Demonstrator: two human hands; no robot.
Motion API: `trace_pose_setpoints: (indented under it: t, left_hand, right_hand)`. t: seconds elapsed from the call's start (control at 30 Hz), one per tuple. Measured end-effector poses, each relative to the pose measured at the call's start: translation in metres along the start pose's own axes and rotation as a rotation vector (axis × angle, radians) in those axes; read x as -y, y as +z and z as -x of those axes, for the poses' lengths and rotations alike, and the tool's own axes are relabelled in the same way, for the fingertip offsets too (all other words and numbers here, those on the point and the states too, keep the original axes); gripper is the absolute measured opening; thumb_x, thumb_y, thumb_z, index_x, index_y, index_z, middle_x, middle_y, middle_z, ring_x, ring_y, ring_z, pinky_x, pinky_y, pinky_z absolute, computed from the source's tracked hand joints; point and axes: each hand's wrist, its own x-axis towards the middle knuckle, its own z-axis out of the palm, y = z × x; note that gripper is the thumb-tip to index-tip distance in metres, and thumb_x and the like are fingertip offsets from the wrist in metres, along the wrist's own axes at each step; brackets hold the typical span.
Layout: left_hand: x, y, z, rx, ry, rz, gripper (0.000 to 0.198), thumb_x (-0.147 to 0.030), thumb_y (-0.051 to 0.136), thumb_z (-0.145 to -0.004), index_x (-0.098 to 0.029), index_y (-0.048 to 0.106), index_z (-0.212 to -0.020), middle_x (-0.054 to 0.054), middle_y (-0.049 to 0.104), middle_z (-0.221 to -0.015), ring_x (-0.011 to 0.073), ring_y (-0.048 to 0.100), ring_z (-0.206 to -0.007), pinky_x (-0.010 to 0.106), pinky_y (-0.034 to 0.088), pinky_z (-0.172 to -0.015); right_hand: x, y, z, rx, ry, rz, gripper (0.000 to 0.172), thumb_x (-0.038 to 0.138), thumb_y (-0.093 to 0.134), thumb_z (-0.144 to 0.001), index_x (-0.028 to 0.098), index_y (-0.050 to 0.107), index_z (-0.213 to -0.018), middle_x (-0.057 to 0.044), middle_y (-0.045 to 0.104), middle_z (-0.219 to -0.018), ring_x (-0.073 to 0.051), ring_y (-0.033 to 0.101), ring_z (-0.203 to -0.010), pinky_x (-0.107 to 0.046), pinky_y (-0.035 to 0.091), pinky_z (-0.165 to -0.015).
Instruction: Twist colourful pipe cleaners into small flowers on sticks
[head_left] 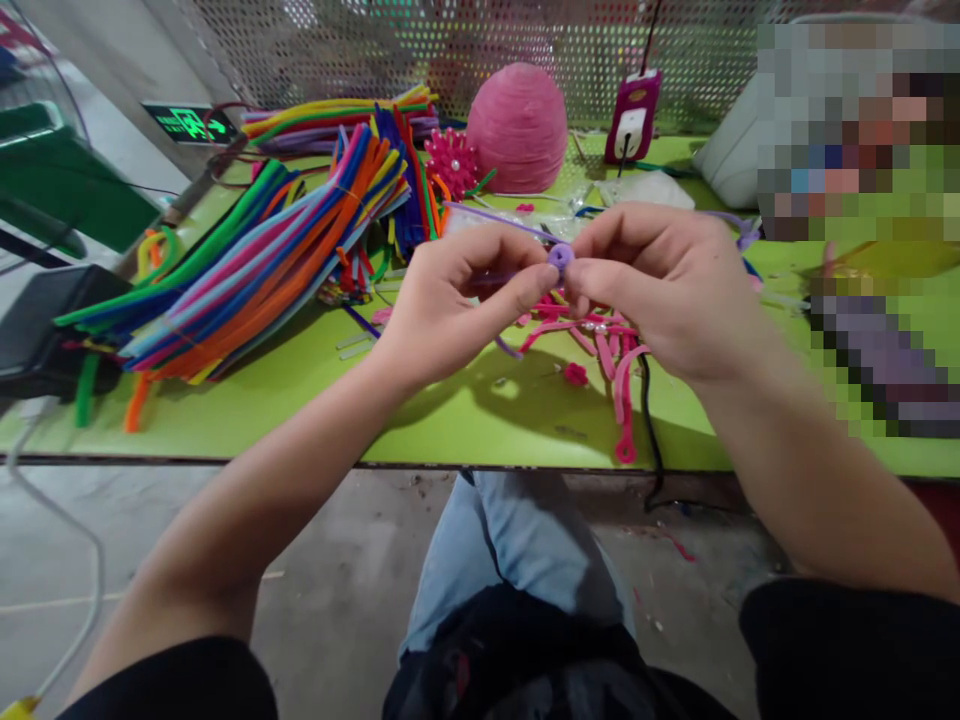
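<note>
A purple pipe cleaner, wound into a small flat coil, is pinched between both hands above the table. My left hand grips its left side with thumb and index finger, and a straight purple length runs past those fingers toward the upper left. On the other side my right hand is closed on the coil with thumb and fingertips. Below them lie pink pipe cleaner pieces, some with curled ends. A small pink flower shape rests nearer the table's front edge.
Bundled colourful pipe cleaners cover the table's left. Behind stand a pink ribbed dome, a pink flower with a pearl centre and a purple power socket. A black cord hangs over the front edge. The right side is pixelated.
</note>
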Motion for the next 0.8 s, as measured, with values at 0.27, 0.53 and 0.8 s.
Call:
trace_pose_setpoints:
  t: [0.27, 0.53, 0.8]
  left_hand:
    - [0.01, -0.012, -0.007, 0.106, -0.257, 0.179, 0.017, -0.032, 0.095, -0.085, -0.022, 0.082, -0.081, -0.002, 0.063, -0.066, 0.0089, 0.053, -0.055, 0.025, 0.043, -0.051]
    - [-0.001, -0.014, -0.007, 0.2, -0.324, 0.313, 0.031, -0.035, 0.101, -0.076, -0.022, 0.073, -0.078, -0.001, 0.072, -0.075, 0.0087, 0.062, -0.06, 0.024, 0.053, -0.054]
    - [-0.001, -0.018, -0.009, 0.255, -0.384, 0.214, 0.048, -0.052, 0.099, -0.082, -0.022, 0.062, -0.079, -0.003, 0.065, -0.068, 0.0094, 0.063, -0.053, 0.024, 0.047, -0.047]
  right_hand:
    - [0.007, -0.018, 0.003, 0.075, -0.422, 0.55, 0.01, 0.026, 0.079, -0.106, 0.034, 0.084, -0.106, -0.001, 0.085, -0.104, -0.02, 0.08, -0.094, -0.037, 0.064, -0.089]
    - [-0.001, -0.02, 0.002, 0.093, -0.642, 0.759, 0.018, 0.022, 0.067, -0.112, 0.034, 0.08, -0.109, 0.001, 0.087, -0.101, -0.019, 0.082, -0.091, -0.033, 0.064, -0.084]
    - [-0.003, -0.017, 0.01, 0.05, -0.85, 0.768, 0.023, 0.015, 0.075, -0.111, 0.028, 0.078, -0.13, 0.001, 0.088, -0.119, -0.014, 0.085, -0.104, -0.026, 0.067, -0.096]
